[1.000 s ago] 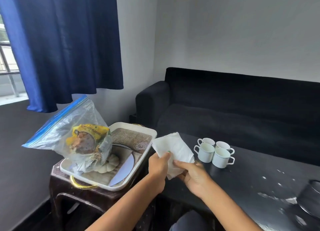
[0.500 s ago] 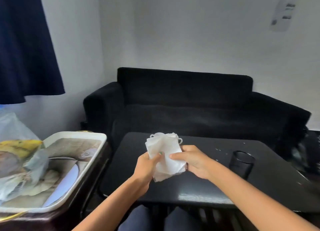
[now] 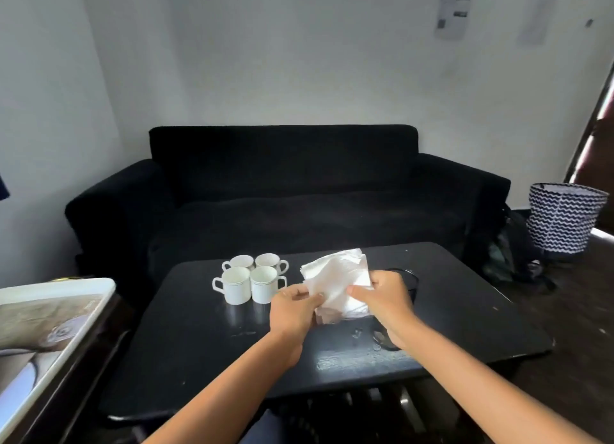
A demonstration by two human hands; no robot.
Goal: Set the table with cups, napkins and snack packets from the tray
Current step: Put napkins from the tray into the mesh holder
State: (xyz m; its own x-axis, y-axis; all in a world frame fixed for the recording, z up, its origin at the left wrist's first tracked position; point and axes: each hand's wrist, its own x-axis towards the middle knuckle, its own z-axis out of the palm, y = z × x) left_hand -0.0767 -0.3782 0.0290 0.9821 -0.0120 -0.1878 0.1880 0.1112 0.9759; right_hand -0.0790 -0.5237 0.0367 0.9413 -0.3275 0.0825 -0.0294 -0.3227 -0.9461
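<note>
We hold napkins (image 3: 335,277) in both hands (image 3: 339,302), pinching stack right of cups (image 3: 251,279). Napkin step underway; next, peel one, lay on surface (image 3: 199,344).

Both hands, left hand (image 3: 294,305) and right hand (image 3: 385,297), pinch white napkins (image 3: 337,277) above a black table (image 3: 199,344). Four white cups (image 3: 251,279) cluster beside them, before a black sofa (image 3: 282,184).

place: home living room | evidence: black sofa (image 3: 282,191) behind low dark coffee table (image 3: 465,297), patterned basket (image 3: 564,221)
</note>
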